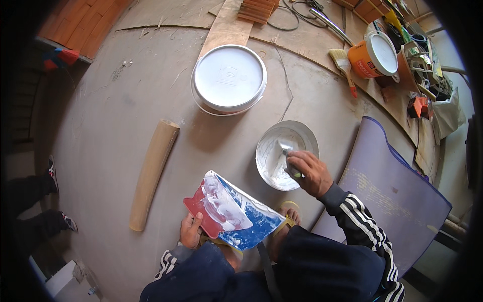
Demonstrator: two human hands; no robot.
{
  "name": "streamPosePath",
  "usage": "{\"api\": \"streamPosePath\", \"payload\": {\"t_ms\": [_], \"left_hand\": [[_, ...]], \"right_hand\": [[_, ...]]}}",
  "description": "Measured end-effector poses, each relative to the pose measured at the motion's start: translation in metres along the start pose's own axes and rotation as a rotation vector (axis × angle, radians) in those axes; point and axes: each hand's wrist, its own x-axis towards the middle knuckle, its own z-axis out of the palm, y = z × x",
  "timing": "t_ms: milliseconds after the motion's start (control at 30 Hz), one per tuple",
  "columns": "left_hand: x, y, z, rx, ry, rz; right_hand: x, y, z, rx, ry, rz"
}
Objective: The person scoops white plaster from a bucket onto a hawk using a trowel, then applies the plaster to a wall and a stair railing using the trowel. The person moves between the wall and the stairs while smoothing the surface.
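My left hand (190, 230) grips the red edge of a flat red-and-blue board (256, 229), its thumb on top. White paste (221, 201) is smeared thickly over the board, which is tilted above my feet. My right hand (310, 173) is closed round the handle of a putty knife (286, 150). The knife's blade reaches down into an open white bucket (262, 168) and touches the white paste inside. Fingers hide most of the handle; a bit of green shows at its end.
A lidded white bucket (229, 75) stands ahead. To the left lies a cardboard tube (153, 176). On the right are a purple mat (390, 191), a brush (343, 65) and an orange bucket (363, 61). Another person's feet (65, 221) show at far left.
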Motion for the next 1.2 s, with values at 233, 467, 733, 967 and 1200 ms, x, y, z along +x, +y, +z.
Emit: {"api": "streamPosePath", "payload": {"t_ms": [233,467,733,967,1200], "left_hand": [[0.014,-0.009,0.01,-0.186,-0.13,0.022],[0.014,0.0,0.016,-0.173,-0.113,-0.022],[0.01,0.003,0.014,-0.159,-0.08,-0.023],[0.028,-0.005,0.005,-0.267,-0.217,-0.079],[0.054,-0.031,-0.009,-0.417,-0.438,-0.247]], "right_hand": [[-0.017,-0.029,-0.007,0.134,-0.155,-0.04],[0.018,-0.015,-0.003,0.243,-0.145,-0.006],[-0.023,-0.034,-0.021,0.307,-0.365,-0.046],[-0.018,-0.027,-0.028,0.083,0.031,0.127],[-0.042,-0.056,0.026,-0.01,-0.007,0.084]]}}
